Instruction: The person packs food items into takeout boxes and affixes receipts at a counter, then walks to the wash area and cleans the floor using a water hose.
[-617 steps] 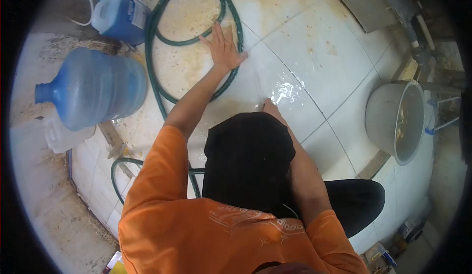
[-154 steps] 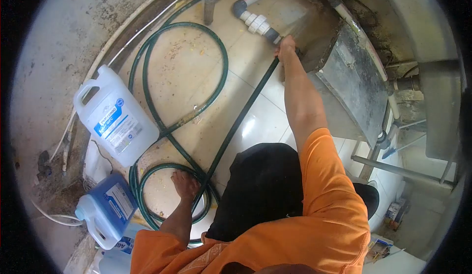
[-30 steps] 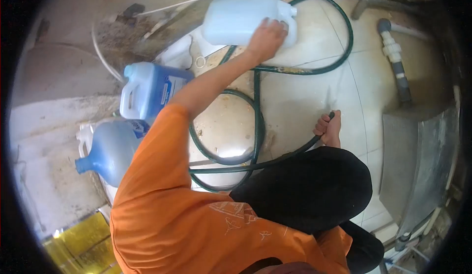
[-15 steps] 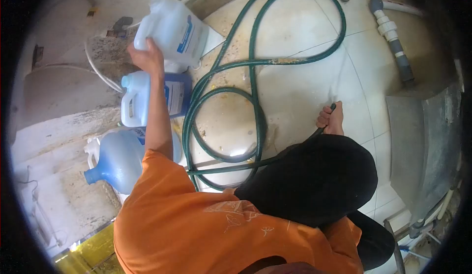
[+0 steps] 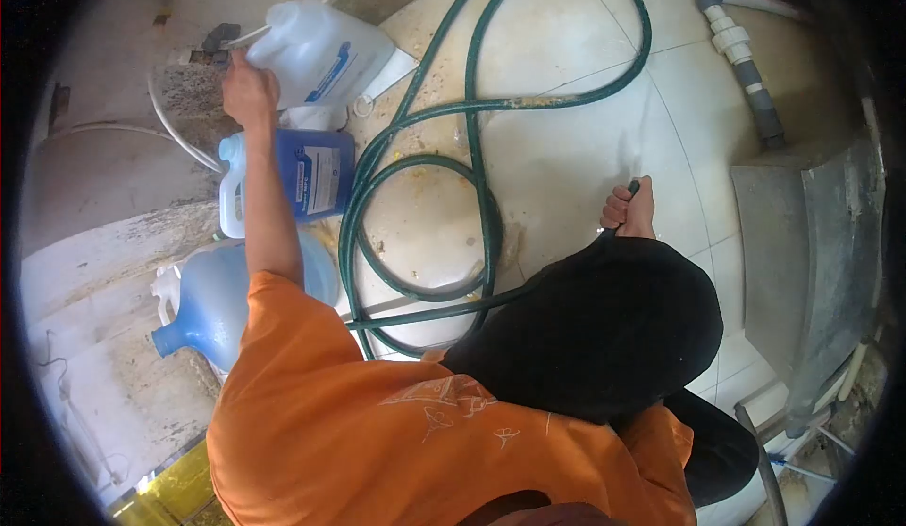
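My left hand (image 5: 250,94) is closed at the handle side of a translucent white jug (image 5: 328,59) with a blue-and-white label, which leans at the upper left. Just below it stands a jug of blue liquid (image 5: 319,175), partly behind my left forearm. A large blue water bottle (image 5: 215,292) lies on its side nearer to me, its neck pointing left. My right hand (image 5: 630,209) is wrapped around the end of a green hose (image 5: 415,320), close to my knee. A faint stream seems to leave the hose end toward the tiles.
Loops of the hose cover the middle of the tiled floor (image 5: 557,177). A grey-and-white pipe (image 5: 741,59) stands at the upper right, above a grey metal box (image 5: 779,252). Thin white tubing (image 5: 170,120) runs along the stained ledge at left.
My left hand has shifted left along the white jug, which has tilted a little. The view has moved slightly; my right hand still holds the hose end.
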A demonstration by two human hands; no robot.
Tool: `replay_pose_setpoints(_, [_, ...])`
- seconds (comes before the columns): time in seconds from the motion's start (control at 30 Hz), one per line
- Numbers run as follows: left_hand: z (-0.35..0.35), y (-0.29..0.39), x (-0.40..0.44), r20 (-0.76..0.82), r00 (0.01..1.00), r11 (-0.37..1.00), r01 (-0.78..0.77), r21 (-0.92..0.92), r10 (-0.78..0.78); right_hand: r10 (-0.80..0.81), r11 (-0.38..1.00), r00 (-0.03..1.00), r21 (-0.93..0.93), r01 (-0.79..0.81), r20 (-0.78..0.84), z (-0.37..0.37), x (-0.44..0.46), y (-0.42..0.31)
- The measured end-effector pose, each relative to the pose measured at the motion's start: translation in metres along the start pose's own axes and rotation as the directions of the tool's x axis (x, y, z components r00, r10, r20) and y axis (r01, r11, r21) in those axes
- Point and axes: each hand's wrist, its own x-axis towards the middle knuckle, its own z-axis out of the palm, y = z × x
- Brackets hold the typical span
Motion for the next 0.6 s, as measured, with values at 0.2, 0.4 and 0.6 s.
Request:
replay_pose_setpoints(0.2, [0.002, -0.016, 0.02, 0.12, 0.992, 0.994, 0.014, 0.105, -0.026, 0.0, 1.0, 1.0, -0.014, 0.0, -0.005, -0.003, 0.006, 0.0])
replay_pose_setpoints(0.4, [-0.034, 0.009, -0.013, -0.001, 0.994, 0.992, -0.112, 0.062, 0.113, 0.004, 1.0, 1.0, 0.017, -0.004, 0.007, -0.001, 0.003, 0.001])
replay_pose_setpoints(0.6, [-0.034, 0.026, -0.021, -0.232, 0.931, 0.955, -0.296, -0.022, 0.283, 0.027, 0.999, 0.999, 0.04, -0.027, 0.023, -0.006, 0.009, 0.0])
